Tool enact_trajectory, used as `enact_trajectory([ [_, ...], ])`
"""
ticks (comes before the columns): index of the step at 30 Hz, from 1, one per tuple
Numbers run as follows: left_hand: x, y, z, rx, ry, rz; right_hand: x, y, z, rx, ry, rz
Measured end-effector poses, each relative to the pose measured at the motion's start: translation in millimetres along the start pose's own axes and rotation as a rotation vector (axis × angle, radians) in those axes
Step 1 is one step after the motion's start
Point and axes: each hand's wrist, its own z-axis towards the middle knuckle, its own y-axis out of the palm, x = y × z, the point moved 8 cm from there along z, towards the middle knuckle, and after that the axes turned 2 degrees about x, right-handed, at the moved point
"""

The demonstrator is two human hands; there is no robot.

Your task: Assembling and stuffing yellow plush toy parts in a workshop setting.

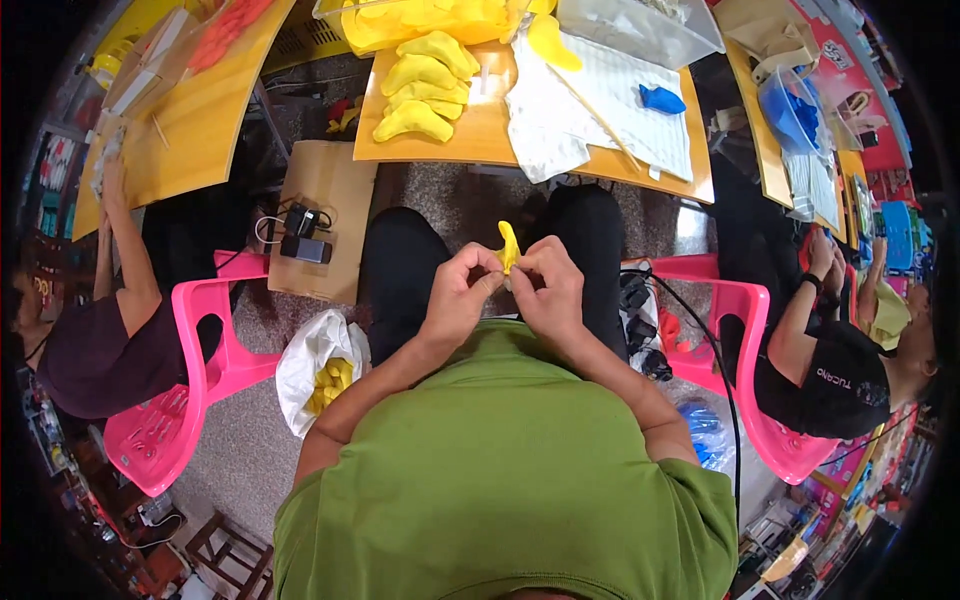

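Note:
Above my lap, between my knees, a small curved yellow fabric piece (507,241) stands up from my fingertips. My left hand (462,295) pinches its lower end from one side. From the other side my right hand (552,285) pinches it too, thumb and fingers closed. The fingers hide its lower part. On the table (470,140) ahead lie several plump yellow banana-shaped soft pieces (420,88) in a row. A lone yellow piece (552,43) rests on a white cloth (540,115), beside a thin wooden stick (597,120) and a small blue stuffed piece (661,99).
A plastic tub of yellow pieces (430,22) and a clear bin (640,35) stand at the table's back. Left of my legs are a cardboard box (335,175) with black adapters and a white bag (300,365). People sit on both sides on pink chairs (190,390); a black cable (715,345) hangs right.

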Motion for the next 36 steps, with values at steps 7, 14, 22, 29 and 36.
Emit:
enact_trajectory([
  [7, 38, 14, -7, 0.062, 0.519, 0.620, 19, 0, -10, 0.089, 0.029, 0.147],
  [14, 29, 28, -8, -0.129, 0.393, 0.344, 47, 7, -16, 0.063, 0.376, 0.349],
  [22, 1, 3, -3, -0.045, 0.204, 0.160, 40, 13, -18, -0.224, 0.646, 0.680],
  [29, -1, 2, -5, -0.017, 0.167, 0.047, 38, 12, -23, -0.292, 0.611, 0.464],
  [36, 6, 4, -6, -0.033, 0.083, -0.073, 31, 15, -22, -0.309, 0.535, 0.544],
])
